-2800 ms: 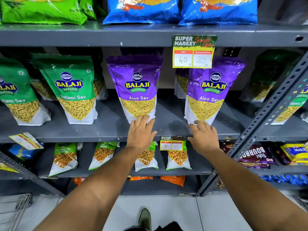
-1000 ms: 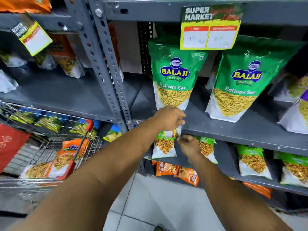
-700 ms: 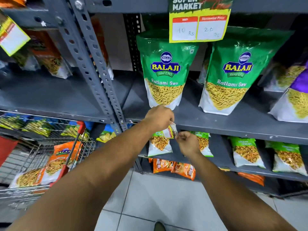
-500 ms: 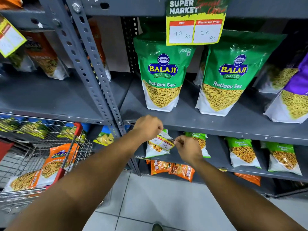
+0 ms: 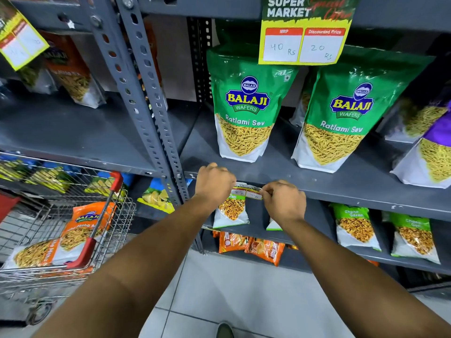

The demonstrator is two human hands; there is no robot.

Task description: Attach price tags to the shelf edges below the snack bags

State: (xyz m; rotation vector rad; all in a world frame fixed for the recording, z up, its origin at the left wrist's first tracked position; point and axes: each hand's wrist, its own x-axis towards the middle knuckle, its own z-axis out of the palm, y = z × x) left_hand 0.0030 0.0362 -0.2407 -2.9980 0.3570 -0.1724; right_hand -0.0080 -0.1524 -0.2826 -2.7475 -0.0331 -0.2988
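Observation:
A small price tag is pinched between my left hand and my right hand, each gripping one end. It is held flat against the front edge of the grey shelf, just below the left of two green Ratlami Sev bags. Both sets of fingers hide the tag's ends. A larger yellow tag with 40 and 20 written on it hangs from the shelf edge above the bags.
A perforated grey upright stands just left of my hands. A wire trolley with orange snack bags sits at the lower left. Small green bags line the shelf below. Another yellow tag hangs at the top left.
The tag, tilted between my hands half a second ago, has come up level against the shelf edge. Earlier I moved left from the purple Aloo Sev bags to the green ones.

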